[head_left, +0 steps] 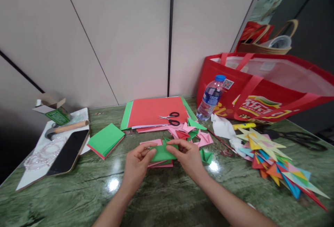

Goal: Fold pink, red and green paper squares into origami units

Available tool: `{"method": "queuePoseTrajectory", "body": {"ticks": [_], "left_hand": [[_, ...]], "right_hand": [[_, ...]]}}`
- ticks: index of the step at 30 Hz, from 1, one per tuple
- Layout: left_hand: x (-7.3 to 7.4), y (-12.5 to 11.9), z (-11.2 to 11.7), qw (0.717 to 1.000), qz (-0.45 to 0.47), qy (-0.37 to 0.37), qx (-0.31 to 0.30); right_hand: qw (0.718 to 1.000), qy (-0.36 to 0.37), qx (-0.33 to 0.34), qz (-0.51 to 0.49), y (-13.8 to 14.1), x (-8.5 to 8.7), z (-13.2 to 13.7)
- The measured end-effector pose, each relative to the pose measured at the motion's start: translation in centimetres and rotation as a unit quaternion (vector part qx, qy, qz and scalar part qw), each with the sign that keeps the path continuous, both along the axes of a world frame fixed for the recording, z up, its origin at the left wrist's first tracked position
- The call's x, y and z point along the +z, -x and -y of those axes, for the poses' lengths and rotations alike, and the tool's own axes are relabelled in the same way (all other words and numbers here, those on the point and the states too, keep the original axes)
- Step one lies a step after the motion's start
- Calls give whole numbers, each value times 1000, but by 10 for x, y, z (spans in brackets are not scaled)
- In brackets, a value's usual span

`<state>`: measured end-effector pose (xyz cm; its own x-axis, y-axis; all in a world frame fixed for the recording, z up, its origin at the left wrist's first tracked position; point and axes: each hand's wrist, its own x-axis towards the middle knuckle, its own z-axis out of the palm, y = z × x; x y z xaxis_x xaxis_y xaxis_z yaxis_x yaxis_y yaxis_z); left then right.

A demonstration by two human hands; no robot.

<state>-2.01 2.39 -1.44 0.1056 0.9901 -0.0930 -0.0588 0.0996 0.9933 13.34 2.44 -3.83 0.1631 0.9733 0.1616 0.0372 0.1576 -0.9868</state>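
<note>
A folded piece of green paper [164,153] is held level between both hands, just above a small pile of pink and green paper [161,164]. My left hand [140,161] pinches its left end between thumb and fingers. At the right end, my right hand [185,154] grips it the same way. Beyond the hands lie several folded pink, red and green paper pieces [205,138]. To the left rests a stack of green and red paper squares [106,139].
Behind are large red sheets [153,110] with scissors [171,118] on top. A water bottle [211,98] stands by a red bag [235,81]. Colourful folded paper [279,164] lies right. Left are a phone [69,152], a hooked wooden-handled tool [71,127] and a small box [59,115].
</note>
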Motion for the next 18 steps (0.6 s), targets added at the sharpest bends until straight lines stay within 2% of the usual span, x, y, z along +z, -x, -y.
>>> {"method": "queuePoseTrajectory", "body": {"ticks": [8, 18], "left_hand": [[-1, 0, 1, 1000, -4, -1, 4], [1, -1, 0, 999, -36, -1, -12]], "right_hand": [[1000, 13, 13, 7, -2, -4, -2], [991, 55, 102, 59, -5, -2, -6]]}}
